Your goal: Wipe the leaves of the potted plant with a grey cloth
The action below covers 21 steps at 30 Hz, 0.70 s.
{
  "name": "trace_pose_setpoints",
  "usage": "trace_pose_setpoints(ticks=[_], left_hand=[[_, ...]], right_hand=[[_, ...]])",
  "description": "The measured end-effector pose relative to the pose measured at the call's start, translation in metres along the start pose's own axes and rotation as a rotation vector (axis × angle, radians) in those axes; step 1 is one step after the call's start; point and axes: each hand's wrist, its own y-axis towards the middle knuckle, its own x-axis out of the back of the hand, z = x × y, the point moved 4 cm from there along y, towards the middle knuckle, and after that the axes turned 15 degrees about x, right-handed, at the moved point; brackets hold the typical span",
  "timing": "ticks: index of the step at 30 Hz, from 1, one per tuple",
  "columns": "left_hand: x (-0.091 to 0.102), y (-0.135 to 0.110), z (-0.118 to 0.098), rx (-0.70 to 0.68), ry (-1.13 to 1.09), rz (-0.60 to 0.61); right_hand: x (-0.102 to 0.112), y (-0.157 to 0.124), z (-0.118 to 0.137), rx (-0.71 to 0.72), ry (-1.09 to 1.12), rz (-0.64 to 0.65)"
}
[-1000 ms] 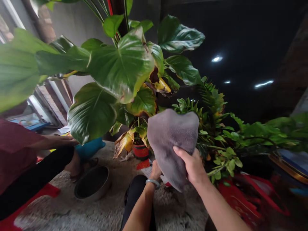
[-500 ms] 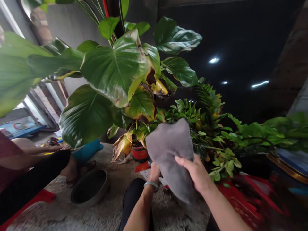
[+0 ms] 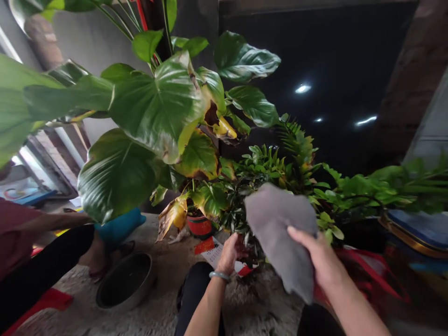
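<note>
My right hand grips a soft grey cloth, with the thumb lying across its near face. The cloth stands up from the hand and hides the fingers behind it. To its left, my left hand, with a pale bangle on the wrist, is held apart from the cloth. Its palm faces right and nothing shows in it; the fingers are loosely apart and partly in shadow. Just beyond the left hand are dark leaves of a low plant, and a printed paper lies on the ground beside it.
Large-leaved plant rises ahead; a red pot stands below it. A dark basin sits on the ground at left, near a seated person and a red stool. A red bag and a blue-lidded container are at right.
My right hand has moved right with the cloth, away from my left hand. The left hand, formerly partly behind the cloth, now shows more fully. The view has shifted slightly right.
</note>
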Motion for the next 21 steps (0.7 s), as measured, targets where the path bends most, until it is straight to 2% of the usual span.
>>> trace_pose_setpoints(ticks=[2,4,6,8,10,11,12,14,17,19,21], left_hand=[[-0.012,-0.004,0.004,0.051,0.012,0.073],[-0.019,-0.008,0.004,0.037,0.035,0.094],[-0.021,-0.012,0.003,0.014,0.052,0.085],[-0.018,-0.013,0.001,-0.014,0.053,0.067],[-0.016,-0.013,-0.001,-0.031,0.054,0.058],[-0.014,-0.012,-0.001,-0.030,0.051,0.053],[-0.013,-0.011,0.000,-0.025,0.047,0.046],[-0.012,-0.008,0.002,-0.017,0.038,0.032],[-0.013,-0.007,0.004,-0.017,0.033,0.031],[-0.013,-0.008,0.005,-0.019,0.027,0.036],[-0.013,-0.010,0.004,-0.024,0.013,0.047]], right_hand=[[0.000,0.025,0.015,0.026,0.140,-0.123],[-0.001,0.033,0.004,-0.096,0.250,-0.177],[0.003,0.020,-0.023,-0.263,0.283,-0.187],[0.011,-0.007,-0.050,-0.392,0.259,-0.187],[0.020,-0.033,-0.063,-0.478,0.249,-0.170],[0.023,-0.041,-0.060,-0.499,0.255,-0.172],[0.024,-0.044,-0.052,-0.495,0.270,-0.184],[0.022,-0.032,-0.022,-0.394,0.317,-0.251],[0.008,0.016,0.028,-0.056,0.441,-0.319],[-0.005,0.042,0.035,0.000,0.499,-0.277],[-0.014,0.047,0.014,-0.123,0.488,-0.225]])
